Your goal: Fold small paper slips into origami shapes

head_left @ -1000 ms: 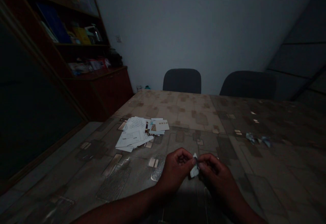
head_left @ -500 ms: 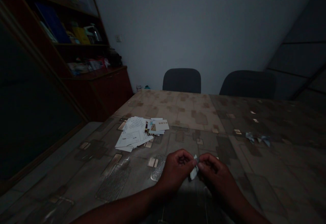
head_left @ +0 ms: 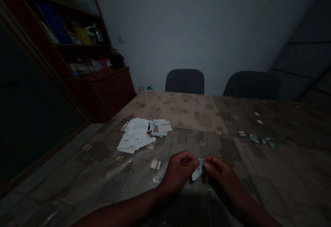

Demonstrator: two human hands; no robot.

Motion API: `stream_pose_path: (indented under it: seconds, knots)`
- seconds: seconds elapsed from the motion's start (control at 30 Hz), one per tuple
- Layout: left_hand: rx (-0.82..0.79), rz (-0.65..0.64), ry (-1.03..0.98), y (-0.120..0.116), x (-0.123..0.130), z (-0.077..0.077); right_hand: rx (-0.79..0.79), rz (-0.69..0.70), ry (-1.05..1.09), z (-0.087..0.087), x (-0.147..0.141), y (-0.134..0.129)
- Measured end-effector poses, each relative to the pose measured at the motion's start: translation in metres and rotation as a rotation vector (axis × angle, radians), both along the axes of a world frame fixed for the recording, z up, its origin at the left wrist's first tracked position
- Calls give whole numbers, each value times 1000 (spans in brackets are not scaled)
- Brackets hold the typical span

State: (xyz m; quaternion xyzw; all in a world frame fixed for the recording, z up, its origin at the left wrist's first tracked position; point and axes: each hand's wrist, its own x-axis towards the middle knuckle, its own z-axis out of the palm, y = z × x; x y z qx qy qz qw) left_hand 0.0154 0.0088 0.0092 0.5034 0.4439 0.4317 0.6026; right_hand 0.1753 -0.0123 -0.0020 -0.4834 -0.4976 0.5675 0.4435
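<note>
A small folded piece of pale paper (head_left: 197,173) is pinched between my two hands, just above the patterned tablecloth. My left hand (head_left: 181,168) grips its left edge between thumb and fingers. From the other side, my right hand (head_left: 217,170) pinches its upper right edge, the fingers curled. Part of the paper is hidden behind the fingertips. Two small folded paper pieces, one on the left (head_left: 254,138) and one on the right (head_left: 269,142), lie on the table to the right of my hands.
A loose pile of printed papers and cards (head_left: 138,135) lies on the table (head_left: 181,108), left of my hands. Beyond the far edge stand two dark chairs, one central (head_left: 184,81) and one at right (head_left: 250,84). A shelf cabinet (head_left: 108,89) is at the back left.
The folded paper has turned slightly between my fingers and shows more of its face. My right hand has shifted a little to the right; the left has barely moved.
</note>
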Motion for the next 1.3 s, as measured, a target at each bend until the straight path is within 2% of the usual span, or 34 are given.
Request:
stream_pose_path:
  seconds: [0.37, 0.67, 0.93, 1.3]
  knots:
    - [-9, 1, -38, 0, 1, -1, 18, -19, 7, -1, 0, -2]
    - [-29, -26, -62, -1, 0, 2, 70, -181, -172, 9, -6, -2]
    - [-60, -63, -81, -1, -1, -3, 29, -110, -132, 6, -2, -2]
    - [-56, -64, -83, 0, 0, -2, 40, -129, -135, 10, -2, -2]
